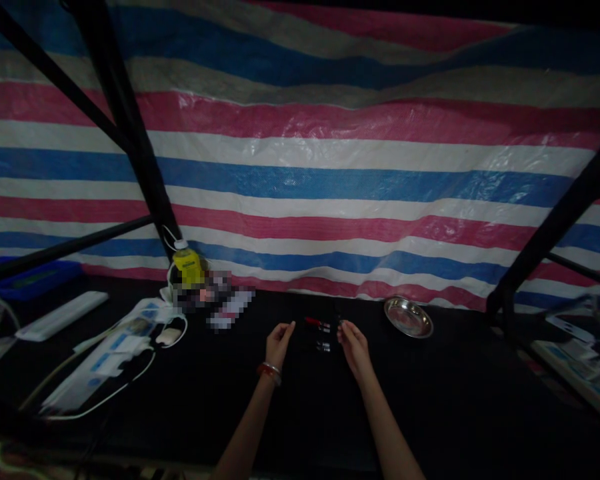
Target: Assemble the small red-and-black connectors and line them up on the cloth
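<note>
My left hand is just above the black tabletop, fingers loosely bent and thumb side inward, with nothing visible in it. To its right lies a small slim red piece with a shiny silver end. Just below that piece is a small object with a silver end; its dark part blends into the table. My right hand has its fingertips pinched together at a small dark thing, too dim to identify. Right of this hand stands a round, shallow metal dish.
A yellow bottle stands at the back left, near blurred-out items. White power strips and cables lie on the left, with a blue tray behind. Black frame posts flank a striped sheet. More equipment sits far right.
</note>
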{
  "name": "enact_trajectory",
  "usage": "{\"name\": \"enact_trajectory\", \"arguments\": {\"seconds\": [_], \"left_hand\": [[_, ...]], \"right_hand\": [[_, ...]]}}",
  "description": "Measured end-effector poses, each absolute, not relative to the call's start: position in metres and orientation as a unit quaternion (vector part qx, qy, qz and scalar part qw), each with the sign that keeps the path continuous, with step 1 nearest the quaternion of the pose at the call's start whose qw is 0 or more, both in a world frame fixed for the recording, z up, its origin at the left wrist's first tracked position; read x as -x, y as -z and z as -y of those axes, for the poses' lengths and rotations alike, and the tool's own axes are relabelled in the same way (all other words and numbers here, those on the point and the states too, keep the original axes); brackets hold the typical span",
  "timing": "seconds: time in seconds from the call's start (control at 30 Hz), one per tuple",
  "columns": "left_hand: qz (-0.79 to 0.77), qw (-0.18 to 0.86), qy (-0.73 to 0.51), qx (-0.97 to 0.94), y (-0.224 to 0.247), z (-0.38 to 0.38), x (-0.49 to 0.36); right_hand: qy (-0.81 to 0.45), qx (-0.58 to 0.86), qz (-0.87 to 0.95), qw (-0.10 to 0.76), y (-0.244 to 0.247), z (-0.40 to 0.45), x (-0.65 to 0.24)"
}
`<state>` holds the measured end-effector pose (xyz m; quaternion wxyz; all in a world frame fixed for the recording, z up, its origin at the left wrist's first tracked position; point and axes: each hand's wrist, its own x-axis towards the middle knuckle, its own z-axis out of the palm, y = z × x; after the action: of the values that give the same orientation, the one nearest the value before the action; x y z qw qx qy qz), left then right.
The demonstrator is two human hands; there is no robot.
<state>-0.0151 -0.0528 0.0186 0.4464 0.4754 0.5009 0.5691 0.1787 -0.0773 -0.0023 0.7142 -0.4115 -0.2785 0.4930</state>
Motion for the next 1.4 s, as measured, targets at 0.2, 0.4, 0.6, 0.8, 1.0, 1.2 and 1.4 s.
{"name": "enact_trajectory", "arguments": {"seconds": [0.2, 0.4, 0.6, 0.8, 1.0, 1.2, 1.4], "left_hand": [[-0.501, 0.452, -0.562, -0.478, -0.021, 0.054, 0.013], [-0.491, 0.446, -0.553, -0.504, -0.012, 0.05, 0.013], [-0.472, 0.447, -0.544, -0.53, -0.014, 0.054, 0.009], [-0.452, 0.463, -0.545, -0.534, -0.022, 0.059, 0.007], [-0.444, 0.494, -0.549, -0.508, -0.021, 0.057, 0.009], [-0.43, 0.512, -0.551, -0.5, -0.014, 0.054, 0.011], [-0.422, 0.534, -0.535, -0.501, -0.011, 0.053, 0.011]], "right_hand": [[-0.622, 0.303, 0.166, 0.703, 0.002, 0.08, -0.178], [-0.651, 0.307, 0.169, 0.674, -0.006, 0.085, -0.177], [-0.64, 0.332, 0.195, 0.665, -0.011, 0.087, -0.173], [-0.632, 0.37, 0.241, 0.637, -0.011, 0.089, -0.171], [-0.612, 0.398, 0.3, 0.613, -0.005, 0.088, -0.169], [-0.595, 0.418, 0.34, 0.596, -0.006, 0.089, -0.167], [-0.556, 0.451, 0.387, 0.581, -0.004, 0.088, -0.166]]}}
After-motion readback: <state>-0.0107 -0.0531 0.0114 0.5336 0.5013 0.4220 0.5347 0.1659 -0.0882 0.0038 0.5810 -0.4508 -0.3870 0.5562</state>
